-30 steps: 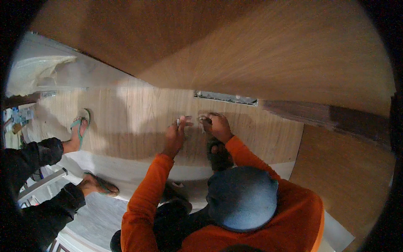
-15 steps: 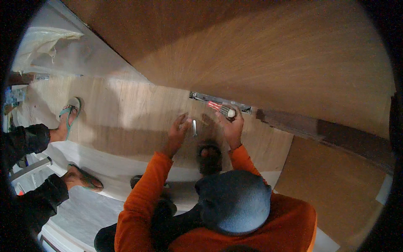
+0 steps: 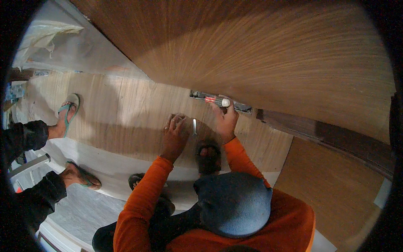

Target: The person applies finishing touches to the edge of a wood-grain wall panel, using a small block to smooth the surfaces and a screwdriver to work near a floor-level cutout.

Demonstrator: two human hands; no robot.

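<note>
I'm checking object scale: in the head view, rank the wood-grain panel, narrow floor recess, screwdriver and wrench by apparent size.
Wood-grain panel, by far
Narrow floor recess, partly covered
Screwdriver, in the right hand
Wrench, smallest

- Wrench: on the floor, between left hand and right hand.
- Screwdriver: in the right hand, over the floor recess.
- Floor recess: along the base of the wooden panel, left of the dark strip.
- Sandalled foot: nearer the body than the wrench.
- Co-worker's feet: far left, well apart from both hands.
</note>
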